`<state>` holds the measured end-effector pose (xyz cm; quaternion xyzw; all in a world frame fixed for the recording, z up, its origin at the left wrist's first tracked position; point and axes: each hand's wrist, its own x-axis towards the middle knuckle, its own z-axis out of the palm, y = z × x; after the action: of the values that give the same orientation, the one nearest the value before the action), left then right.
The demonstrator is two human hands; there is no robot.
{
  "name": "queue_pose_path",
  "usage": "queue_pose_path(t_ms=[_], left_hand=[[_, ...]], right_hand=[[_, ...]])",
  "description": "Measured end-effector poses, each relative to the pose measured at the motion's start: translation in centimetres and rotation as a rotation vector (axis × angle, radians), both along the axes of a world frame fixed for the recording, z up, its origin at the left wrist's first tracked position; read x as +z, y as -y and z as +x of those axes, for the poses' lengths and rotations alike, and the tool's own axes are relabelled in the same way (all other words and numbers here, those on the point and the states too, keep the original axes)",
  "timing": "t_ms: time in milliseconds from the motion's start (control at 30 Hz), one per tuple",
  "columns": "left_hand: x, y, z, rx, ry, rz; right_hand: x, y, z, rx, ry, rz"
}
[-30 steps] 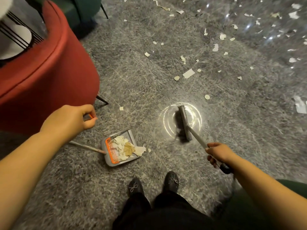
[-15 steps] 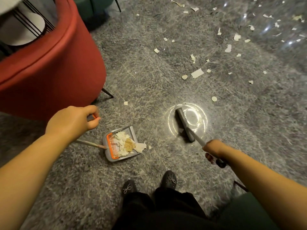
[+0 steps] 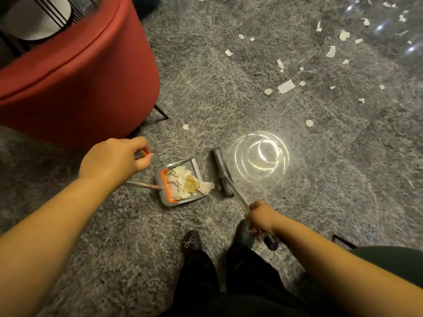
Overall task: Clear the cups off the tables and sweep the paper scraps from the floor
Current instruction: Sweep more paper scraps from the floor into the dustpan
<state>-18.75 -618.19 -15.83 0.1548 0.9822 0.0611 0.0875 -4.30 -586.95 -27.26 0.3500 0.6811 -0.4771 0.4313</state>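
Two tools, two hands here. The left hand (image 3: 113,162) has its grip curled tight round the orange-tipped top of the dustpan handle (image 3: 142,185), and the one grey dustpan (image 3: 179,183) sits flat on the grey floor (image 3: 229,99), just in front of the two black shoes (image 3: 191,243). It's holding a pile of white and tan paper scraps (image 3: 187,183) — too jumbled to count, one piece hanging over the open lip. The right hand (image 3: 259,217) is wrapped round the broom handle (image 3: 238,196) near its black end, and the single broom head (image 3: 221,171) rests on the floor just beside the pan's open side, not quite touching it. Loose scraps (image 3: 286,86) — roughly twenty visible — lie scattered well apart up the floor to the right, plus one lone bit (image 3: 185,126) by the leg of the one red chair (image 3: 75,72). A bright swirl of reflected light (image 3: 261,156) sits beside the broom.
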Motion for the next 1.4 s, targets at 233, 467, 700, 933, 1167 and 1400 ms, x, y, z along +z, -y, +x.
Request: queue_pose_path(t_ms=[233,467,700,933,1167,1400], left_hand=[[-0.7,0.9,0.2,-0.045,-0.05,0.004],[-0.9,2.0,0.5,-0.053,-0.05,0.056],[-0.2,5.1,1.3,0.048,-0.033,0.133],[0.1,7.3,0.9,0.241,-0.035,0.149],[0.7,7.8,-2.4,0.428,-0.048,0.247],[0.1,5.1,-8.9,0.479,-0.037,0.183]], right_hand=[[1.2,6.0,1.2,-0.07,-0.026,-0.121],[4.0,7.3,3.2,-0.041,-0.08,-0.104],[6.4,7.2,2.4,-0.124,-0.111,-0.047],[6.6,6.5,-0.7,-0.179,-0.173,0.02],[6.8,5.7,-7.0,-0.122,-0.225,0.04],[5.9,3.7,-17.2,0.017,-0.224,0.049]])
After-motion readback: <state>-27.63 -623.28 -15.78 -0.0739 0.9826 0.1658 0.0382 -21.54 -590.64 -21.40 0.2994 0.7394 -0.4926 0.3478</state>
